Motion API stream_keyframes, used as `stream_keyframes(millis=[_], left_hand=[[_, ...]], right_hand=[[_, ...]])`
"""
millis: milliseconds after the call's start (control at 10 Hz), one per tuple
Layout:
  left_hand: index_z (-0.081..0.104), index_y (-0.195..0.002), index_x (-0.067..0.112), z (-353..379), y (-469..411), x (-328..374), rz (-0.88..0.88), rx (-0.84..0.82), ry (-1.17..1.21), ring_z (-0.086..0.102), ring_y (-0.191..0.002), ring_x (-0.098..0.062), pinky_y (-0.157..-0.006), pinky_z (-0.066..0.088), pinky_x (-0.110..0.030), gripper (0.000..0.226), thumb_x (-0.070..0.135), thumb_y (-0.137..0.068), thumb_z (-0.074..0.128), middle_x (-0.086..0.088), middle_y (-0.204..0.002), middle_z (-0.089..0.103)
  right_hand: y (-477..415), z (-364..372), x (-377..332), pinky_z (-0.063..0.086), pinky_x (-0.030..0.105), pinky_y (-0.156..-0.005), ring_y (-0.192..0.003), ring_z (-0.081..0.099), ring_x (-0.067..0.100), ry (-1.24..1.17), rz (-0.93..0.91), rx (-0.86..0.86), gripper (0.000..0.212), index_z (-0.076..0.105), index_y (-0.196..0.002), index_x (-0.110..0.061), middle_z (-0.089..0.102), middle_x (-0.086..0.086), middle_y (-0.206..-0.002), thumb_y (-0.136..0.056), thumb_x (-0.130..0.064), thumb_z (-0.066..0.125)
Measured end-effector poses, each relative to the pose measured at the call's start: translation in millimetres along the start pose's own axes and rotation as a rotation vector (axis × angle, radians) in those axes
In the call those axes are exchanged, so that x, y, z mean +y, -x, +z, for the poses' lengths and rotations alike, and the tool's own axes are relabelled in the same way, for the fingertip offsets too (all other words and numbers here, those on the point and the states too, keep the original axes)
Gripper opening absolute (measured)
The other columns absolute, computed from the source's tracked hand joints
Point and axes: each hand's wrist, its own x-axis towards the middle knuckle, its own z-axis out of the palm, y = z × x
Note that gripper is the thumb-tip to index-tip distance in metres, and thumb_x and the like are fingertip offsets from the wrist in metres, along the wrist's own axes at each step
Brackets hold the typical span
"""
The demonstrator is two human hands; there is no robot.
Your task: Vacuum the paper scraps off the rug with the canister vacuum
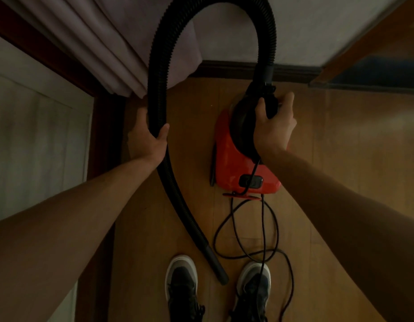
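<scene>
Carrying the red plastic canister vacuum (236, 156) by its black top handle, my right hand (272, 126) curls tight; my left hand (148, 138) wraps the black ribbed hose (159, 73) beside it, keeping it from dragging.

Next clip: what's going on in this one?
A person stands on a wooden floor. The left hand grips the black hose, which arches over to the red canister vacuum; the right hand grips the vacuum's dark top end. The power cord lies in loose loops near their shoes. No rug or paper scraps show, so vacuuming seemingly hasn't started.
</scene>
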Motion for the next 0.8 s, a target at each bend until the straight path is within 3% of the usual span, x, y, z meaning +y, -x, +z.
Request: stream_keyframes(millis=[100,300,400,500,600,700,800], left_hand=[[0.046,-0.129,0.023,4.4,0.5,1.6,-0.027,0.011,0.023,0.055,-0.097,-0.007,-0.068,0.044,-0.017,0.036,0.027,-0.097,0.062,0.011,-0.108,0.055],[0.046,-0.130,0.022,0.3,1.2,5.8,-0.072,0.026,0.005,0.055,-0.098,-0.010,-0.079,0.046,-0.025,0.037,0.026,-0.097,0.062,0.006,-0.112,0.056],[0.038,-0.142,0.022,-9.1,4.0,10.7,-0.101,-0.059,-0.044,0.055,-0.105,-0.015,-0.084,0.043,-0.025,0.047,0.025,-0.100,0.057,0.002,-0.125,0.055],[0.022,-0.153,0.022,-22.5,7.8,22.8,-0.143,-0.179,-0.099,0.053,-0.124,-0.024,-0.091,0.041,-0.026,0.064,0.033,-0.100,0.055,-0.006,-0.144,0.048],[0.005,-0.158,0.022,-37.8,13.9,39.3,-0.169,-0.248,-0.158,0.044,-0.135,-0.028,-0.108,0.038,-0.034,0.081,0.040,-0.098,0.056,-0.008,-0.154,0.037],[0.004,-0.158,0.024,-54.8,23.4,66.7,-0.099,-0.281,-0.253,0.042,-0.136,-0.030,-0.111,0.040,-0.040,0.086,0.047,-0.095,0.057,-0.010,-0.155,0.034],[0.003,-0.157,0.026,-82.0,41.6,102.3,0.060,-0.358,-0.394,0.038,-0.138,-0.030,-0.111,0.039,-0.044,0.089,0.057,-0.092,0.054,-0.012,-0.158,0.028]], right_hand=[[0.6,1.8,0.4,0.055,0.026,-0.060,-0.083,0.063,0.015,0.014,-0.004,0.010,0.020,0.038,-0.101,-0.016,0.060,0.005,-0.098,-0.099,-0.030,0.052],[1.9,1.6,1.6,0.055,0.026,-0.058,-0.085,0.064,0.018,0.020,0.009,-0.009,0.026,0.041,-0.113,-0.011,0.061,0.009,-0.103,-0.100,-0.032,0.050],[2.5,-0.2,-4.4,0.050,0.023,-0.052,-0.082,0.060,0.020,0.068,0.057,-0.043,0.032,0.038,-0.119,-0.009,0.060,0.011,-0.108,-0.101,-0.034,0.048],[2.7,-11.0,-17.4,0.042,0.019,-0.052,-0.090,0.062,0.027,0.172,0.101,-0.169,0.040,0.034,-0.128,-0.005,0.058,0.014,-0.115,-0.101,-0.030,0.049],[5.3,-32.5,-32.3,0.048,0.034,-0.078,-0.119,0.054,0.038,0.433,0.086,-0.396,0.061,0.028,-0.141,-0.003,0.048,0.021,-0.135,-0.096,-0.032,0.057],[6.7,-63.2,-59.1,0.048,0.051,-0.097,-0.126,0.047,0.043,0.654,-0.006,-0.571,0.074,0.025,-0.147,-0.008,0.038,0.021,-0.141,-0.092,-0.040,0.061],[12.9,-97.7,-97.9,0.048,0.050,-0.094,-0.124,0.046,0.043,0.805,-0.182,-0.675,0.073,0.025,-0.148,-0.015,0.038,0.018,-0.139,-0.091,-0.043,0.061]])
